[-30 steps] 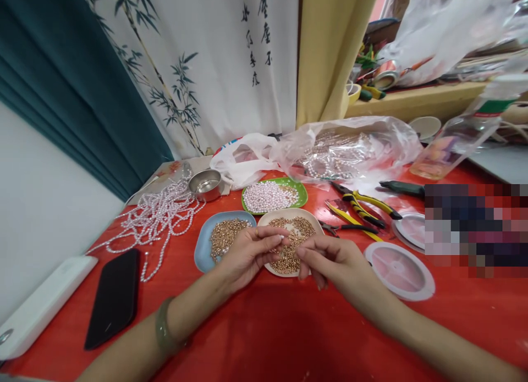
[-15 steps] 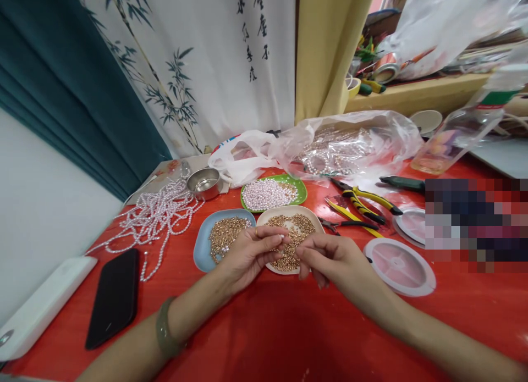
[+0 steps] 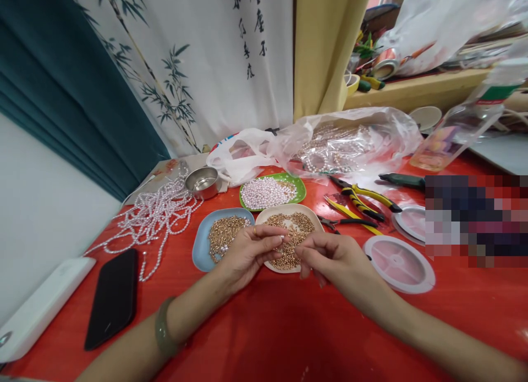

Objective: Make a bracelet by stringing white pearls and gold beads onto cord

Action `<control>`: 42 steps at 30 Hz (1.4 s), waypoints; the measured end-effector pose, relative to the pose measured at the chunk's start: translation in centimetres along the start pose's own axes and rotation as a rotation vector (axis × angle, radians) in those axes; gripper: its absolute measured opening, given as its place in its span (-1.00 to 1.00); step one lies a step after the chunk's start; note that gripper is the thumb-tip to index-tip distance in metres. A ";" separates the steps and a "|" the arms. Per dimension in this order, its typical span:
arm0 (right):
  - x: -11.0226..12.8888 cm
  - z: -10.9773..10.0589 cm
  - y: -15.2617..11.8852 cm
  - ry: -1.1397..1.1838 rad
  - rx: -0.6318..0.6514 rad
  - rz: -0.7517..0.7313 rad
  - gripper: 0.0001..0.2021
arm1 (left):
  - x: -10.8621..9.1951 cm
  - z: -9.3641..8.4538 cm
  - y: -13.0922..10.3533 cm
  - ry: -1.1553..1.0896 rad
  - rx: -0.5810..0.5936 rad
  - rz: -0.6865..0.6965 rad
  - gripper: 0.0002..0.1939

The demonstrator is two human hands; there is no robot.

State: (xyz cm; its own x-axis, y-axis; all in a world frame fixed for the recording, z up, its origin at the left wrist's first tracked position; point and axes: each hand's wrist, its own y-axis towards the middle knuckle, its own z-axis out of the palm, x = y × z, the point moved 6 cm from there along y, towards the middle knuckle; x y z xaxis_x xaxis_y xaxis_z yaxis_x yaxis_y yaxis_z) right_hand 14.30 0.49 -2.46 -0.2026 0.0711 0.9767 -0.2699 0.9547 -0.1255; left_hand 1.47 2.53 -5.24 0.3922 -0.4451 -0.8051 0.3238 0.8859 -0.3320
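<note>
My left hand (image 3: 247, 255) is closed in a pinch, with a small white pearl bead (image 3: 282, 238) showing at the tips of thumb and forefinger. Opposite it, my right hand (image 3: 334, 255) also pinches, but whatever lies between its fingertips is too small to make out. Both hands hover over a cream plate (image 3: 268, 212) of gold beads (image 3: 304, 223). A blue plate (image 3: 201, 242) beside it carries more gold beads and a few white ones, partly covered by my left hand. Behind them, a green plate (image 3: 301, 187) bears white pearl beads (image 3: 268, 192).
Strings of pearl beads (image 3: 159, 209), a metal bowl (image 3: 202, 182) and a black phone (image 3: 112, 299) lie left. To the right are yellow-black pliers (image 3: 363, 200), black-handled cutters (image 3: 350, 222), yellow tweezers (image 3: 346, 211) and spools (image 3: 398, 264). Plastic bags (image 3: 350, 143) and a bottle (image 3: 457, 123) stand behind.
Both hands keep nearly the same pinch and place. The whole view has shifted slightly; no object has visibly moved on the table.
</note>
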 end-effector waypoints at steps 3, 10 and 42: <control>0.0 -0.1 -0.1 -0.043 -0.015 -0.021 -0.80 | -0.1 0.0 0.0 0.025 -0.005 0.016 -0.82; 0.3 -0.2 -0.1 -0.089 -0.049 -0.043 -0.79 | 0.0 -0.1 0.0 0.033 -0.017 0.021 -0.82; 4.0 -1.1 -1.5 -0.520 -0.306 -0.640 -0.88 | 0.2 0.5 -0.5 -0.033 0.000 -0.033 -0.85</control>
State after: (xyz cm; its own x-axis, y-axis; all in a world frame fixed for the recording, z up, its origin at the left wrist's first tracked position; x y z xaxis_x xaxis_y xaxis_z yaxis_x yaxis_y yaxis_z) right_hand 14.87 -0.30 1.83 -0.5224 -0.5735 0.6311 -0.2294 0.8073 0.5437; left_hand 1.81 1.97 -5.00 0.4095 -0.4779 -0.7772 0.3368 0.8709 -0.3580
